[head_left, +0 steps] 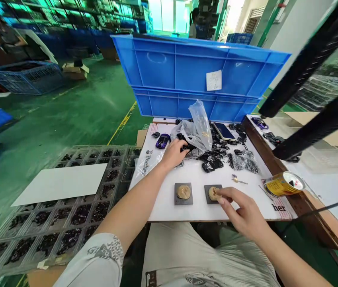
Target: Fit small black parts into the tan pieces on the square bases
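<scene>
While my R hand (243,209) sits half open, fingertips on a round tan blob (213,193) atop a dark sq. pad (208,200), no long axis to it, my L hand (173,154) curls over black parts (185,148) at a clear poly bag (199,127), grip hard to tell. Second pad (183,201) just left, on white bench (169,203); tilted blue crate (180,67) behind.

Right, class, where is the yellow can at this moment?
In the head view, the yellow can sits at the right edge of the white table, just past the person's right hand.
</scene>
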`<state>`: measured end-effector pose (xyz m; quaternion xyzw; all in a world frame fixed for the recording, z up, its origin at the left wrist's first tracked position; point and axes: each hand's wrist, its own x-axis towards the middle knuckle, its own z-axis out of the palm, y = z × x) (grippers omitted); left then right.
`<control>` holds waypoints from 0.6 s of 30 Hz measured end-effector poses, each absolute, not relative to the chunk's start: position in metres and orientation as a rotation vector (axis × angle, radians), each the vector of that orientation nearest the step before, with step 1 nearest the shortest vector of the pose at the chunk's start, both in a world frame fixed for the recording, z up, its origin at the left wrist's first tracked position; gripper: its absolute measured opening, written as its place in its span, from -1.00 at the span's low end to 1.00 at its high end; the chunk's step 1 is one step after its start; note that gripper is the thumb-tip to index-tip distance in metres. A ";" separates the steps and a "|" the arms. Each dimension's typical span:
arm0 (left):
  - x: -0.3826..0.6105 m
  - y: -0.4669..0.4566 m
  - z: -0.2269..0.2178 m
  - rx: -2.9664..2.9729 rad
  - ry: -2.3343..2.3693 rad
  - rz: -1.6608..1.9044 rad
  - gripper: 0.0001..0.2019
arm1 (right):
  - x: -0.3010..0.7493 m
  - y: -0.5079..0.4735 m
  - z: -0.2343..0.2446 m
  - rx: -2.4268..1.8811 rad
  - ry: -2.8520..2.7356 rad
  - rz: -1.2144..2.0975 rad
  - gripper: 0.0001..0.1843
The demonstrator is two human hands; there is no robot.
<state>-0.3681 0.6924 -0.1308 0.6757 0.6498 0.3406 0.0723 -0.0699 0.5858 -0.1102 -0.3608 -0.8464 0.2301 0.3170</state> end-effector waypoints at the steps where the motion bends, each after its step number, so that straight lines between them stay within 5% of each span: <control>1: -0.370 0.691 -0.131 2.042 1.949 1.017 -0.90 | -0.075 0.596 -0.107 -0.928 -2.242 0.578 -0.73; 15: -0.382 0.688 -0.125 2.091 1.987 0.774 -0.84 | -0.120 0.651 -0.121 -0.787 -2.090 0.475 -0.92; 18: -0.378 0.687 -0.124 2.086 2.015 0.737 -0.87 | -0.096 0.632 -0.137 -0.742 -1.997 0.480 -0.82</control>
